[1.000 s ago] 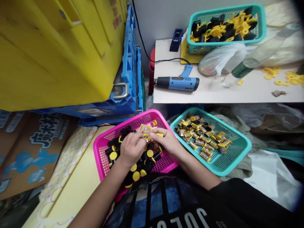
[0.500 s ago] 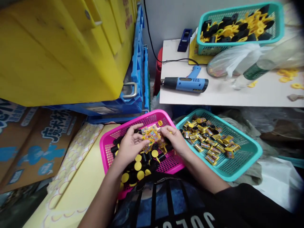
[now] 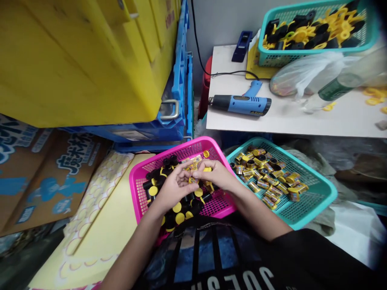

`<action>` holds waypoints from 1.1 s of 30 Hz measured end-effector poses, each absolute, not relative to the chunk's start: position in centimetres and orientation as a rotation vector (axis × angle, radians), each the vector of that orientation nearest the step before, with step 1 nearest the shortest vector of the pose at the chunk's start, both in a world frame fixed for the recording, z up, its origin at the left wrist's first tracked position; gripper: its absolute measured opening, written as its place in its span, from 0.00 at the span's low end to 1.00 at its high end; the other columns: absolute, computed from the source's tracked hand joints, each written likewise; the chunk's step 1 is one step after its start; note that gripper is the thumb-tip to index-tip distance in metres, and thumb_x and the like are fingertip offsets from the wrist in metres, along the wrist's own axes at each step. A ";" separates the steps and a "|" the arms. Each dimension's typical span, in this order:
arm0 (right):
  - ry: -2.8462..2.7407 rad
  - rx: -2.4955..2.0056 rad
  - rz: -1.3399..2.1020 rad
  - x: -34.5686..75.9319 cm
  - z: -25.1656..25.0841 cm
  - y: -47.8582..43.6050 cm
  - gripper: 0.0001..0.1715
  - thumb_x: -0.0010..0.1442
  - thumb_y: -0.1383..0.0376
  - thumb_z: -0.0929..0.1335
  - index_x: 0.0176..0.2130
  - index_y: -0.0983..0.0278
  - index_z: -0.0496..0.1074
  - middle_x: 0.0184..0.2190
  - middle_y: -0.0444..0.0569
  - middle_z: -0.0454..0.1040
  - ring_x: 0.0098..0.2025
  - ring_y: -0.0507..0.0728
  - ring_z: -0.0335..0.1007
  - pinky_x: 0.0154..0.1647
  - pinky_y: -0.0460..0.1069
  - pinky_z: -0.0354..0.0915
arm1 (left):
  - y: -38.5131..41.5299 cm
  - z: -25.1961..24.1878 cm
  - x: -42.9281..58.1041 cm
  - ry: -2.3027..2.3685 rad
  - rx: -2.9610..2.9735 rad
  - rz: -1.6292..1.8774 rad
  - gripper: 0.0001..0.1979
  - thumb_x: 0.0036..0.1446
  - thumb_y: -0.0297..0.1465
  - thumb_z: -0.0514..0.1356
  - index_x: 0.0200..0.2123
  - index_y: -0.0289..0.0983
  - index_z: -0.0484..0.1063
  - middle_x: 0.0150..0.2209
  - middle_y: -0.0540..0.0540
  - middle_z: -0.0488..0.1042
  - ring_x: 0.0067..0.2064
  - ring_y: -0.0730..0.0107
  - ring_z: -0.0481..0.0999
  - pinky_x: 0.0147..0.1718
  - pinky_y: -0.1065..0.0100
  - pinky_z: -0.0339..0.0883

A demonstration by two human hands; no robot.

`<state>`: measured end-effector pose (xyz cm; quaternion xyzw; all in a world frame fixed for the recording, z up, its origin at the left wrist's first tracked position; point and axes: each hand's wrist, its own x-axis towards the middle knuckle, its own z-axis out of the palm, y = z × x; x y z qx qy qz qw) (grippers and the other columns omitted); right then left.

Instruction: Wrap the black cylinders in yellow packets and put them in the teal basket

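My left hand (image 3: 173, 187) and my right hand (image 3: 216, 175) meet over the pink basket (image 3: 208, 141). Their curled fingertips close on a small yellow printed wrapper (image 3: 192, 180), mostly covered by the fingers. More printed wrappers (image 3: 195, 162) lie just behind the fingers. Under and around my left hand are many short black cylinders with round yellow caps (image 3: 180, 218), loose in the basket. A single yellow cap (image 3: 206, 154) rests near the basket's far right corner.
A teal basket (image 3: 328, 197) of wrapped yellow cylinders (image 3: 269, 179) adjoins on the right. On the white table (image 3: 287, 125) are a blue heat gun (image 3: 246, 105), a plastic bag (image 3: 290, 80), a bottle (image 3: 335, 88) and another teal basket (image 3: 269, 60). Yellow and blue crates (image 3: 177, 117) stand left.
My hands have come together, and the right fingers now meet the left fingertips around the wrapper. The whole view has shifted slightly.
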<state>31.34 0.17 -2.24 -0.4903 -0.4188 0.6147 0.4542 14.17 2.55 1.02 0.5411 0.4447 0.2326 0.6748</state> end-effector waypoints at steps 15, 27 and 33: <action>-0.494 -0.926 1.683 33.3 -0.3 -0.7 0.21 0.46 0.63 0.77 0.42 0.60 0.75 0.36 0.44 0.77 0.36 0.51 0.74 0.43 0.48 0.69 | 1.6 0.0 11.8 1.422 1.305 0.865 0.10 0.45 0.36 0.67 0.31 0.38 0.82 0.35 0.45 0.83 0.38 0.61 0.82 0.41 0.62 0.75; -0.744 -1.018 1.706 33.3 -1.5 -0.2 0.20 0.44 0.56 0.77 0.32 0.64 0.72 0.25 0.40 0.71 0.24 0.48 0.66 0.26 0.45 0.64 | 1.6 0.0 11.9 1.265 1.493 0.867 0.09 0.51 0.35 0.65 0.35 0.41 0.82 0.38 0.45 0.83 0.42 0.61 0.81 0.45 0.62 0.74; -0.787 -1.050 1.711 33.1 -2.1 0.0 0.20 0.42 0.59 0.78 0.33 0.65 0.72 0.23 0.39 0.71 0.24 0.47 0.66 0.28 0.45 0.63 | 2.0 0.4 12.4 1.265 1.427 0.762 0.10 0.49 0.35 0.67 0.37 0.40 0.82 0.39 0.44 0.82 0.42 0.60 0.81 0.47 0.60 0.74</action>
